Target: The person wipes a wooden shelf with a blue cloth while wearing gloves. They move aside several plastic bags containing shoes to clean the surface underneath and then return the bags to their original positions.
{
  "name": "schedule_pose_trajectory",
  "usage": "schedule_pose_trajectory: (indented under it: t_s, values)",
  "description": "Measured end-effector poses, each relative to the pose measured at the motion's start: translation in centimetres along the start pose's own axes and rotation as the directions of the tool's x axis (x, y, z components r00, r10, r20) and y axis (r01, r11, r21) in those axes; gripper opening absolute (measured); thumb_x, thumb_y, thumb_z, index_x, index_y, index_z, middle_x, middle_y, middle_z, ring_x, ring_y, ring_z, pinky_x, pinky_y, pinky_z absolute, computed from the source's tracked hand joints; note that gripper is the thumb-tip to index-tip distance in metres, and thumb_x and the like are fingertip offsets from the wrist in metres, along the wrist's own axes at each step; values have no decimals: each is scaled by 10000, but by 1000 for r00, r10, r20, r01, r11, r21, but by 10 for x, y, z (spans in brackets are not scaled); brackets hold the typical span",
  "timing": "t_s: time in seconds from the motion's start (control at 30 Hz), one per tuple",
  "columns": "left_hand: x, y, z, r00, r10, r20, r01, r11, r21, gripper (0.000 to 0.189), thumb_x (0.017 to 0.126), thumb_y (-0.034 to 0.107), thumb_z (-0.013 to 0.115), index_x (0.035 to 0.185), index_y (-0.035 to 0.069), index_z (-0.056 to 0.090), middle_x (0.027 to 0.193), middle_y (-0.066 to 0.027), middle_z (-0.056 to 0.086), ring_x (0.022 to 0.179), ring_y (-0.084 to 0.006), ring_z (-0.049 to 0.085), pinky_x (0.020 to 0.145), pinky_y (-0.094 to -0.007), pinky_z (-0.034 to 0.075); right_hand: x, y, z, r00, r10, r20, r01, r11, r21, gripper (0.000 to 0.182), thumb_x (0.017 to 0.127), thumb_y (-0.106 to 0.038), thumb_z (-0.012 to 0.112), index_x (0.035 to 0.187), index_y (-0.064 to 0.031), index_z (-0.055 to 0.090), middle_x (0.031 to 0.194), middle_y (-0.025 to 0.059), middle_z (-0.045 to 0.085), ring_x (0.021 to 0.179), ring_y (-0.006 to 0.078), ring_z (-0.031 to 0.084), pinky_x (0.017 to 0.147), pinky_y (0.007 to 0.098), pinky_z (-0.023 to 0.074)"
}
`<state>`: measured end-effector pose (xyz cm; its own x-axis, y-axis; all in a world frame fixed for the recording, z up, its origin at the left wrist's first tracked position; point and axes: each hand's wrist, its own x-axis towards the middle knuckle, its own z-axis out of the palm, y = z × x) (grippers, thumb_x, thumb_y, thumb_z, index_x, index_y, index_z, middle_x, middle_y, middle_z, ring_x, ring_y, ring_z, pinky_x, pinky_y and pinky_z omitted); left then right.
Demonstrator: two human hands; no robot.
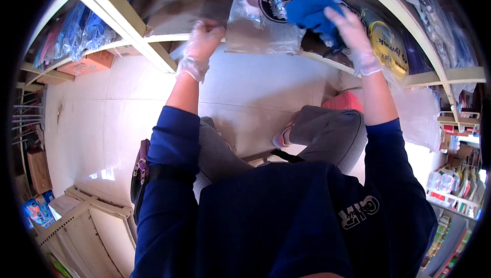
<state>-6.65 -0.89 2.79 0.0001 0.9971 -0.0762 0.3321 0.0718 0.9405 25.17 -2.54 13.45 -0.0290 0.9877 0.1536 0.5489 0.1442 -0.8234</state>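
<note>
My right hand (351, 34), in a thin clear disposable glove, grips a bunched blue cloth (312, 11) above the shelf. Beneath and left of the cloth lies a clear plastic bag (264, 34) with a black printed Crocs logo and a pinkish item inside; it overhangs the shelf's front edge. My left hand (203, 42), gloved the same way, is at the shelf edge (168, 38) just left of that bag. Its fingers are curled, and blur hides whether anything is between them. Just right of my right hand is a yellow package (389, 47) bearing writing.
A cream shelf upright (122, 20) stands left of my left hand. Blue plastic-wrapped goods (86, 28) fill the left bay, with an orange carton (86, 64) below. A red object (343, 101) lies by my knee. Behind me on the left is a cream cabinet (96, 232).
</note>
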Motion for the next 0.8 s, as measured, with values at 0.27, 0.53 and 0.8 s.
schedule_pose_trajectory:
  t_s: [0.27, 0.53, 0.8]
  values:
    - [-64, 20, 109, 886, 25, 463, -194, 927, 322, 592, 759, 475, 637, 1061, -27, 552, 1004, -184, 621, 951, -300, 593, 818, -348, 452, 1, -5, -28, 903, -44, -427, 77, 995, 60, 510, 832, -330, 618, 1166, 44, 527, 1073, 97, 602, 954, 136, 546, 866, 237, 406]
    - [-57, 31, 153, 932, 9, 361, 86, 965, -246, 530, 768, 399, 673, 1077, -9, 538, 1009, -110, 591, 909, -212, 567, 794, -298, 450, -4, 43, -8, 1000, 11, 6, -7, 897, -443, 328, 817, -346, 601, 1010, -86, 654, 888, 75, 656, 758, 169, 608, 716, 303, 483]
    - [-47, 27, 168, 868, 30, 495, 324, 721, -613, 423, 794, 424, 643, 1015, 70, 574, 964, -46, 580, 807, -144, 546, 726, -306, 463, -72, 81, 17, 875, 287, 389, -403, 878, 259, 452, 820, -434, 604, 1041, -40, 604, 846, 31, 623, 660, 120, 561, 581, 261, 461]
